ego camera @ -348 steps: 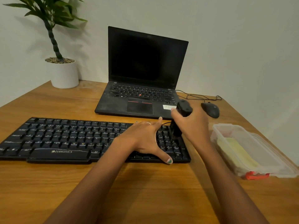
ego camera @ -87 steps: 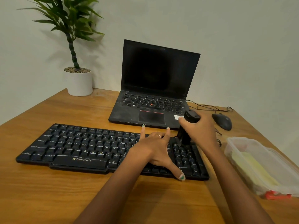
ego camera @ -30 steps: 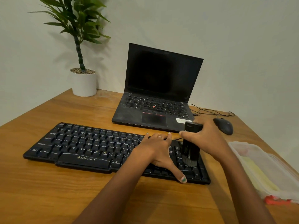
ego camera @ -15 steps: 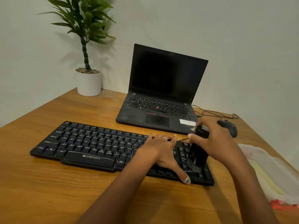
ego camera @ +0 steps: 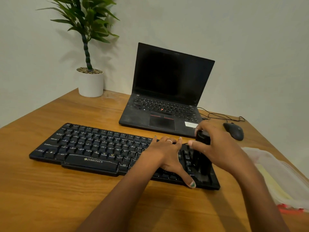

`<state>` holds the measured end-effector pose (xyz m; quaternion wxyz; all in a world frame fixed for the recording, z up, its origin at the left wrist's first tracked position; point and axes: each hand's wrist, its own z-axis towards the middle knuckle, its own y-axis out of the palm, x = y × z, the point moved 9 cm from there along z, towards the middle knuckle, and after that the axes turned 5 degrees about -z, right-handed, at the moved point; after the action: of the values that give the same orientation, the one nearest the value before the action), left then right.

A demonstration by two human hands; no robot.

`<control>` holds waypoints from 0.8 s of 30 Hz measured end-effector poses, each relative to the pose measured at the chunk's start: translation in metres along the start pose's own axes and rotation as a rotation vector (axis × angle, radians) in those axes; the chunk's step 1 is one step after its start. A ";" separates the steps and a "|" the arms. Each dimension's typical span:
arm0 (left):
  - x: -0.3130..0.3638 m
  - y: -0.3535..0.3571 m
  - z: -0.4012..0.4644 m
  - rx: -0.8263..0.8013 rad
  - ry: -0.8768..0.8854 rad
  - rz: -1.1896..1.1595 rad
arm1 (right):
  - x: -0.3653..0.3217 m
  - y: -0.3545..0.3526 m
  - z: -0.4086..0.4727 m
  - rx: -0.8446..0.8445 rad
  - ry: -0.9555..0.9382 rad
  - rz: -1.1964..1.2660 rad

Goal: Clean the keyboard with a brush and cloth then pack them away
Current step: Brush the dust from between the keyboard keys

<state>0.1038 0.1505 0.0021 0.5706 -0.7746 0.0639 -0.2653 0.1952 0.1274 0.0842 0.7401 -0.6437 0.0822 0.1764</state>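
Now your left hand (ego camera: pixel 164 152) lies flat on keyboard (ego camera: pixel 100 152), fingers spread, thumb stretched to near edge, holding nothing. Your right hand (ego camera: pixel 217 148) grips black brush (ego camera: pixel 201 158) upright just right of it, fingers curled round handle, bristles down on number-pad keys. Clear container (ego camera: pixel 282 178) with yellow cloth (ego camera: pixel 274 186) inside sits right of your right hand on counter (ego camera: pixel 50 198). Laptop (ego camera: pixel 167 91) beyond both hands; mouse (ego camera: pixel 234 131) beyond right hand.
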 end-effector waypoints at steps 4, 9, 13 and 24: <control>0.000 0.001 0.000 0.000 -0.007 -0.002 | -0.001 -0.014 -0.007 0.399 0.011 0.099; -0.001 0.001 0.001 0.005 -0.007 -0.013 | 0.010 -0.013 -0.013 0.252 0.065 0.049; -0.001 0.001 0.000 0.010 -0.001 -0.011 | 0.013 -0.012 -0.011 0.126 0.100 0.012; -0.001 0.002 0.000 -0.001 -0.010 -0.013 | 0.011 -0.007 -0.010 0.074 0.050 -0.015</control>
<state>0.1036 0.1507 0.0000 0.5687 -0.7766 0.0560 -0.2652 0.2090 0.1183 0.0856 0.7624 -0.6207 0.1023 0.1515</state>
